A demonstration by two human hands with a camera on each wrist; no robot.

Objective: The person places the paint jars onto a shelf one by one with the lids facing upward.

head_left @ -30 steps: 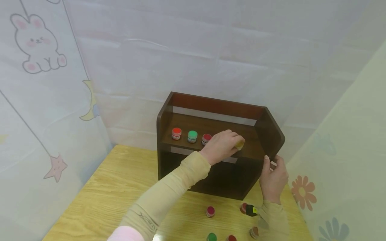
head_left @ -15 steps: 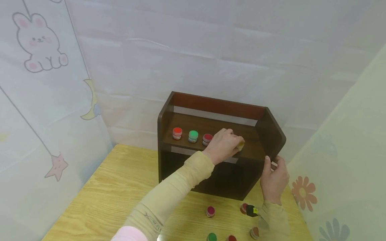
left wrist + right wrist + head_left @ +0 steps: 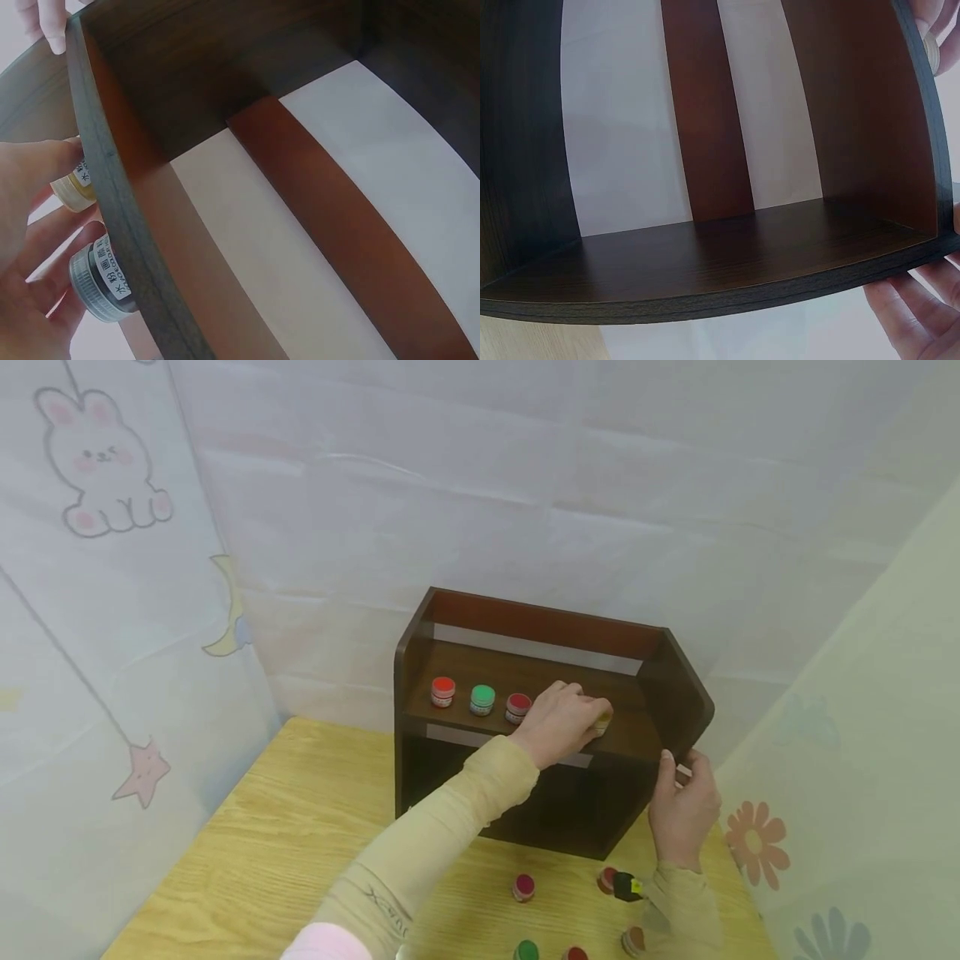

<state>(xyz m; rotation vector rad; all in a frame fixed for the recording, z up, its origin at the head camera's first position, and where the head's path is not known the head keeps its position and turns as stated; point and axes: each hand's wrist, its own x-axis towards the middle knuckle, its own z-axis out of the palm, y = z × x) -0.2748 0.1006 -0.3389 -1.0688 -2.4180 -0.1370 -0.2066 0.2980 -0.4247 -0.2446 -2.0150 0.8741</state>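
The left hand (image 3: pixel 561 720) has its grip drawn in round a small yellow paint jar (image 3: pixel 602 723) at the front edge of the upper board of a dark wooden shelf rack (image 3: pixel 543 617). The left wrist view shows a grey-lidded jar (image 3: pixel 103 279) beside its fingers. Orange-red (image 3: pixel 443 692), light green (image 3: pixel 482 700) and dark red jars (image 3: pixel 518 708) line that same edge. The right hand (image 3: pixel 682 814) holds the rack's right side panel (image 3: pixel 678 702), its grip spread to the panel's thickness. More jars, including a magenta one (image 3: pixel 524 887), sit on the surface (image 3: pixel 262 860).
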